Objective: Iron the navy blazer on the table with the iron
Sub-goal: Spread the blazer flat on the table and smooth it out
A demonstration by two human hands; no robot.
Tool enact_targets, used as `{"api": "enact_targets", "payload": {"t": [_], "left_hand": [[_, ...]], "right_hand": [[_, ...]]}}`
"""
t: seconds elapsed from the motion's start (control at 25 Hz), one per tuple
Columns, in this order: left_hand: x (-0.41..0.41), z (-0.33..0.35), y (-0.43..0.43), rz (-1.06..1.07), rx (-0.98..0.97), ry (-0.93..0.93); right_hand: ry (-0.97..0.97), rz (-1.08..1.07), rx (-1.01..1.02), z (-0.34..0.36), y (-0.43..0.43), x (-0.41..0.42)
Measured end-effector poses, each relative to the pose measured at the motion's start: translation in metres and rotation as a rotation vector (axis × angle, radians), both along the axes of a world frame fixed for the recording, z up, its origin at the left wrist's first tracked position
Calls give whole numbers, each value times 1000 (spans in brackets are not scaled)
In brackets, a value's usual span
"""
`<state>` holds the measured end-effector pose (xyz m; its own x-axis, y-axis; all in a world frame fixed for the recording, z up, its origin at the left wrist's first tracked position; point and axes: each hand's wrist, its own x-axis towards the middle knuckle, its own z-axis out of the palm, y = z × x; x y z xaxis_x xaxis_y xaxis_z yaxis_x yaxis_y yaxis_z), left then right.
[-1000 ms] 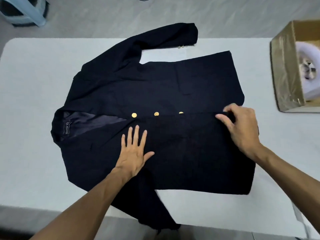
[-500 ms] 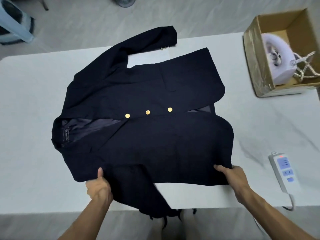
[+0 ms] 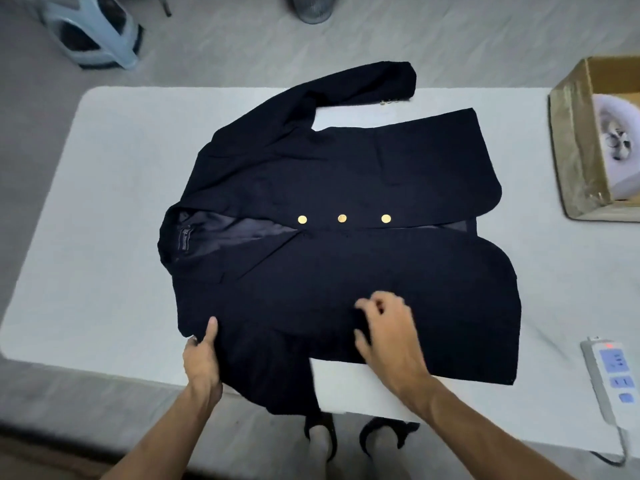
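The navy blazer (image 3: 346, 188) lies front up on the white table (image 3: 104, 202), collar to the left, with three gold buttons in a row down its middle. One sleeve reaches toward the far edge; the other hangs over the near edge. My left hand (image 3: 202, 355) grips the blazer's near edge by the shoulder, thumb on top of the cloth. My right hand (image 3: 388, 334) is over the lower front panel, blurred, fingers curled at the fabric. The white iron (image 3: 620, 150) sits inside a cardboard box (image 3: 571, 150) at the right edge of the table.
A white power strip (image 3: 613, 372) lies near the table's right front corner, its cable running off the edge. Beyond the table stand a light blue plastic stool (image 3: 93, 29) and a grey fan base (image 3: 311, 8). My feet show below the near edge.
My right hand left the blazer's lower right hem and moved left onto the front panel. My left hand stayed gripping the near edge. The view shifted, so the box sits further right.
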<state>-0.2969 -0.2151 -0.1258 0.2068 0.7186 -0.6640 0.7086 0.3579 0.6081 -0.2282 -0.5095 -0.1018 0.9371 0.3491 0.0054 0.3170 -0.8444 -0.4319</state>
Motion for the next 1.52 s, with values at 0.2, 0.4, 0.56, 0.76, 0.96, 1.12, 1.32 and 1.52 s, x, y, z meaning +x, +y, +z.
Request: {"api": "enact_targets", "payload": {"t": [0.2, 0.4, 0.56, 0.76, 0.96, 1.12, 1.32, 1.52], "left_hand": [[-10, -1, 17, -9, -74, -98], [-41, -3, 40, -67, -380, -261], [-50, 2, 47, -193, -521, -227], [-56, -12, 35, -99, -285, -257], [-63, -26, 33, -26, -45, -88], [-64, -9, 13, -28, -54, -29], [-68, 11, -44, -875, 882, 227], [-48, 2, -90, -1450, 715, 557]], "right_hand": [[211, 592, -330, -35, 84, -64], [74, 224, -251, -42, 73, -44], [200, 378, -421, -38, 86, -34], [168, 491, -214, -22, 87, -47], [253, 592, -240, -33, 62, -78], [223, -141, 18, -33, 31, -93], [473, -1420, 257, -32, -49, -77], [740, -1609, 714, -34, -96, -57]]}}
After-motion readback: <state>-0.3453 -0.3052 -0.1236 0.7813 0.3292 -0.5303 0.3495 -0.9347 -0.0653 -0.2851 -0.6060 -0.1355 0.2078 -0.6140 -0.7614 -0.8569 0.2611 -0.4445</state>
